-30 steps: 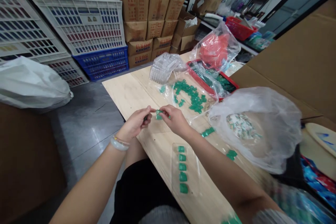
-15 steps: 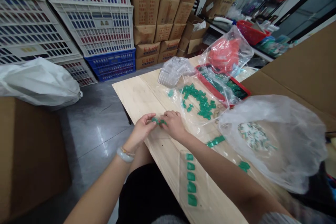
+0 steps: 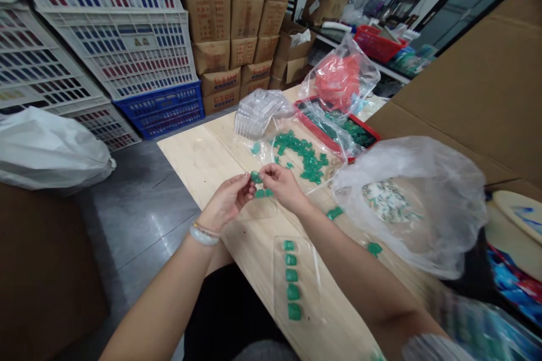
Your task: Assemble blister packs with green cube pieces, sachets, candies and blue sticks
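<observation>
My left hand [image 3: 232, 196] pinches a small glossy green piece [image 3: 255, 177] between thumb and fingertips, just above the table. My right hand [image 3: 283, 185] meets it from the other side, its thumb and forefinger closed at the piece's edge. Below the fingers, two more green pieces [image 3: 259, 193] lie side by side. Nearer to me, a clear plastic sheet or tray [image 3: 311, 279] carries several green pieces [image 3: 292, 275] in a row. Beyond my right hand is a loose heap of green pieces [image 3: 311, 158]; another green piece [image 3: 334, 212] lies by my right forearm.
The wooden table [image 3: 186, 152] also bears a stack of clear plastic trays [image 3: 258, 115], a red-rimmed tray [image 3: 307, 118], and a clear bag [image 3: 440, 180] with small white-green bits. Crates [image 3: 127, 51] and cartons [image 3: 209, 17] stand behind. A large cardboard box [image 3: 474, 96] flanks the right.
The fingers have come up off the tabletop with one green piece, uncovering two green pieces below. The right hand's fingers have drawn into a pinch. The whole view has turned slightly right.
</observation>
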### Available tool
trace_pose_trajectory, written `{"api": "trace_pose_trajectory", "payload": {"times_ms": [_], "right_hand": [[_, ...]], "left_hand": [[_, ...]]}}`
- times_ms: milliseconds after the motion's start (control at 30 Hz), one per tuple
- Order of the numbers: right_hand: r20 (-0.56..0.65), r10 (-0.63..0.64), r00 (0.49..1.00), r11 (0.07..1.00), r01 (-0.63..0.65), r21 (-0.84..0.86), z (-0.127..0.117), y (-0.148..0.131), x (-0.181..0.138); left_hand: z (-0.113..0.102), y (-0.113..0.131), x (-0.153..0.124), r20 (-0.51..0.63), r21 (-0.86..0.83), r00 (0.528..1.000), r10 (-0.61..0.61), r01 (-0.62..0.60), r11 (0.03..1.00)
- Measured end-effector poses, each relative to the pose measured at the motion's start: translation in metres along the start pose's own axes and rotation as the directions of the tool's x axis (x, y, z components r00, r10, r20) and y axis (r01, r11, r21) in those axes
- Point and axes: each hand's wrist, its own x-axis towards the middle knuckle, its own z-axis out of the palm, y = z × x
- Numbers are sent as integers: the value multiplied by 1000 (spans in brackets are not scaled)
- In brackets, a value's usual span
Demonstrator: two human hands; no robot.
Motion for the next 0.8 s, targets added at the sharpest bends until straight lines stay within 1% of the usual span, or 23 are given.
{"api": "trace_pose_trajectory", "payload": {"times_ms": [67,133,200,233,300,333,400,433,500,567,633,700,800], "right_hand": [[-33,-47,998,999,47,-15,3,-5,6],[-27,-75,997,996,73,-54,7,-9,10],[-41,-143,989,976,134,-173,13,-13,11],[-50,-196,979,949,176,-263,17,-15,10],[-60,-299,952,859,241,-452,23,-18,5],[-63,-327,943,812,247,-529,27,-20,2],[-76,-323,943,759,210,-616,32,-21,-4],[-85,-308,948,750,187,-634,34,-20,-7],[-82,-284,955,753,170,-635,38,-18,-12],[-51,-277,959,769,189,-610,40,-15,-16],[-25,-266,964,795,205,-571,42,-13,-18],[-36,-242,970,826,187,-532,44,-10,-20],[-88,-195,977,855,125,-504,48,-7,-23]], "left_hand": [[2,8,2,21,-40,1000,-7,7,999],[3,16,2,16,-23,1000,26,-26,999],[4,20,1,-14,14,997,70,-70,997],[4,21,1,-35,37,995,92,-91,995],[6,20,-2,-93,81,986,137,-130,988],[6,18,-3,-132,102,977,168,-155,983],[5,15,-7,-199,146,954,226,-200,969],[3,13,-9,-214,171,947,240,-205,964],[-1,12,-15,-191,219,957,220,-177,960],[-5,12,-20,-119,255,979,167,-133,958],[-9,13,-26,-53,276,989,141,-121,953],[-13,13,-30,-37,295,986,165,-147,944],[-15,8,-34,-78,311,971,226,-192,931]]}}
